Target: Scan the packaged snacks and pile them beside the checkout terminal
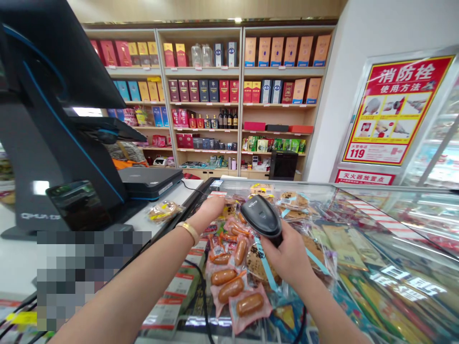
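Observation:
My right hand [289, 252] is wrapped around a black handheld barcode scanner [262, 217], its head above the packets. On the far left part of the glass counter, my left hand [213, 207] reaches among packaged snacks, its fingers curled. Whatever is in them is hidden behind the hand. A wrapped snack packet [230, 210] lies right beside it. Between my arms are several vacuum-packed sausages [231, 290] in clear pink-edged wrappers. Round flat cookies in clear bags [258, 265] with blue ribbons lie under and around the scanner.
A point-of-sale terminal [46, 157] stands at left, with a phone [74, 204] in front. A yellow-marked packet [165, 210] sits on the white counter beside it. A black cable [204, 291] crosses the glass. Boxed goods fill the back shelves [201, 103].

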Available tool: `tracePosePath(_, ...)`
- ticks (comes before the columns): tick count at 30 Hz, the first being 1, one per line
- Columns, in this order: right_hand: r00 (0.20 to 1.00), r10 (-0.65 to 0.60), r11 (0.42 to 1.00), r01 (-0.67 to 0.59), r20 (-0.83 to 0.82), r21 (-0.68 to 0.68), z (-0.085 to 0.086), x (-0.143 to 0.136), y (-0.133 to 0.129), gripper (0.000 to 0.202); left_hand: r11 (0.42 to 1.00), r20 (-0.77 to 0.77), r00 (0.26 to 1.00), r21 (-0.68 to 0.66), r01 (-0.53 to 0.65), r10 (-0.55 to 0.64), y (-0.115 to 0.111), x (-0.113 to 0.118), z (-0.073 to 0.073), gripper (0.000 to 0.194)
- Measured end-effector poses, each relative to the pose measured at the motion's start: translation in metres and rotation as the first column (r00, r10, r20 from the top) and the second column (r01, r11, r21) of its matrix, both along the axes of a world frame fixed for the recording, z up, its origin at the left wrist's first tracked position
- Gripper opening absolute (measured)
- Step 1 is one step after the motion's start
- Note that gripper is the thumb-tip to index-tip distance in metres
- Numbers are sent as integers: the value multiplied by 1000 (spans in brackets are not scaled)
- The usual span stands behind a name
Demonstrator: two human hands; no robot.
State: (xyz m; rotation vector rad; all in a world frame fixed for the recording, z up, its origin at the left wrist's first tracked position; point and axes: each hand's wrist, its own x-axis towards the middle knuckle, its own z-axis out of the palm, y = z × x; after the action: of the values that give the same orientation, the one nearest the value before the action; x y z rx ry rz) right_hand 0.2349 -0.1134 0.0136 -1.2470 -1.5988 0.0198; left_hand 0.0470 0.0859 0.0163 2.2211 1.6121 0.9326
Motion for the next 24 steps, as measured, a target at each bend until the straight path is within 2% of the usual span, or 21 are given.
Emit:
tracePosePath(5,1000,-1,1000,1,23,11,-1,1,1,18,998,-35,998,49,-41,43,-30,-29,20,7)
tracePosePath(6,1000,0,1000,0,24,15,-2,1,1,19,997,19,998,56,-54,53,-37,-34,20,7)
tracePosePath(8,1000,4,1000,-4,31,22,-3,1,2,20,998,271,961,20,-58,50,-51,-40,17,8)
tracePosePath(9,999,6,1000,-7,36,23,-4,1,2,21,999,447,894,-26,-31,39,-57,-42,15,11)
tracePosePath(10,999,9,1000,-10,41,23,-4,1,2,21,997,617,786,-77,17,34,-63,-43,12,12)
tracePosePath(12,999,15,1000,-17,50,22,-4,0,1,22,976,848,528,-158,150,56,-72,-42,7,12)
tracePosePath(14,998,18,1000,-19,58,20,-4,0,0,21,944,944,313,-191,271,101,-79,-41,5,9)
tracePosePath(16,998,12,1000,-13,64,16,-3,0,0,20,912,978,152,-188,366,141,-84,-41,5,14)
tracePosePath(19,997,-3,1000,3,80,7,-3,0,-1,19,854,974,-18,-188,485,225,-88,-41,8,23)
tracePosePath(24,994,12,1000,-15,109,26,-3,-1,-3,20,710,900,-183,-173,682,396,-92,-44,11,37)
